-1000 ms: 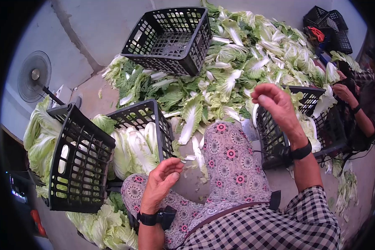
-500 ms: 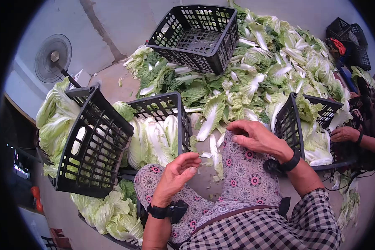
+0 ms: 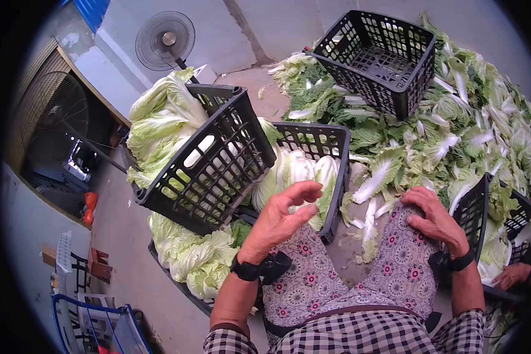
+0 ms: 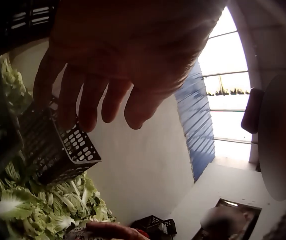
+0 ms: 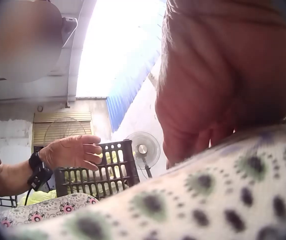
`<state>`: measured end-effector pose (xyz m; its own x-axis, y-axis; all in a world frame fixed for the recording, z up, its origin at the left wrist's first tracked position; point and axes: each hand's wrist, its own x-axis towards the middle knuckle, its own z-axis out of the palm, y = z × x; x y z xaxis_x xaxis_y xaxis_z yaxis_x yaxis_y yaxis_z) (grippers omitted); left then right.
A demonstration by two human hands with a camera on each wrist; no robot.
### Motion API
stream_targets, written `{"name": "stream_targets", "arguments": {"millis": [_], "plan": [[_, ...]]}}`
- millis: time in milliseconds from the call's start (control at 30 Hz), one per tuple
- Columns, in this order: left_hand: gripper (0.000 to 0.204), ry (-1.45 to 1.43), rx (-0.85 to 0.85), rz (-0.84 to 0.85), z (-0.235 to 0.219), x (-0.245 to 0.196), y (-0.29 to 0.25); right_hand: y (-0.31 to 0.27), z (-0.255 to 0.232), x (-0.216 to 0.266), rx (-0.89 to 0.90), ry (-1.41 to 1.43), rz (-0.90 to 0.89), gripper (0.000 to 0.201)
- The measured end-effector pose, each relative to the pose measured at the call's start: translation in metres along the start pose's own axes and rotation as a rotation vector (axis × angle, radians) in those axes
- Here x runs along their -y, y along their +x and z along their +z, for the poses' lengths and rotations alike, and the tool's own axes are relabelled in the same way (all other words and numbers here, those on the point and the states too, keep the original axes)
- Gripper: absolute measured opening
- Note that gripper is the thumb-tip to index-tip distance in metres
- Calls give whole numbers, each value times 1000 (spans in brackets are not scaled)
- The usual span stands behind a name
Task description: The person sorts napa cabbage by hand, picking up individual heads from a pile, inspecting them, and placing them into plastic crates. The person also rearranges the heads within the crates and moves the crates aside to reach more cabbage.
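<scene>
My left hand (image 3: 283,221) hovers over the left thigh with loosely bent fingers and nothing in them. Against the right knee of the patterned trousers (image 3: 395,268) rests my right hand (image 3: 433,218), its fingers relaxed and holding nothing. Nearest the left hand are a tilted black plastic crate (image 3: 215,162) and a second black crate (image 3: 343,177) holding pale napa cabbages (image 3: 301,168). More napa cabbages (image 3: 165,118) bulge from the tilted crate's far side. In the right wrist view the left hand (image 5: 73,152) appears with fingers extended.
A heap of loose cabbage leaves (image 3: 389,141) spreads along the wall, with a black crate (image 3: 395,94) on top. Another person's hand (image 3: 510,275) is by a crate (image 3: 472,206) at right. Cabbages (image 3: 194,259) lie low at left. A fan (image 3: 169,39) stands behind.
The head view has swung left. My right hand has come down from mid-air onto the right knee. My left hand stays raised over the left thigh.
</scene>
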<state>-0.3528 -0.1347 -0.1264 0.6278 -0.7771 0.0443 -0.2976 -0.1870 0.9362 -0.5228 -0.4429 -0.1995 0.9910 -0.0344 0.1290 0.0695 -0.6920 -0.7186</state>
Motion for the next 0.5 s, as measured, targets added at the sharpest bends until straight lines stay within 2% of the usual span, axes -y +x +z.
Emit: {"name": "stream_targets", "arguments": {"millis": [100, 200, 267, 333, 400, 433, 500], "plan": [[40, 56, -197, 114, -40, -14, -10, 0, 0, 2, -13, 21, 0, 44], [33, 113, -462, 236, -77, -43, -29, 1, 3, -2, -34, 71, -25, 44], [31, 218, -647, 318, -106, -58, -46, 3, 4, 0, -41, 82, -28, 45], [26, 487, -830, 344, -135, -71, -65, 2, 4, 4, -38, 83, -10, 47], [27, 834, -941, 282, -164, -77, -83, 3, 4, 5, -37, 71, -10, 47], [24, 918, -941, 185, -173, -82, -91, 2, 4, 6, -42, 65, -10, 47], [23, 894, -930, 139, -194, -75, -99, 2, 4, 5, -46, 42, -11, 46]]}}
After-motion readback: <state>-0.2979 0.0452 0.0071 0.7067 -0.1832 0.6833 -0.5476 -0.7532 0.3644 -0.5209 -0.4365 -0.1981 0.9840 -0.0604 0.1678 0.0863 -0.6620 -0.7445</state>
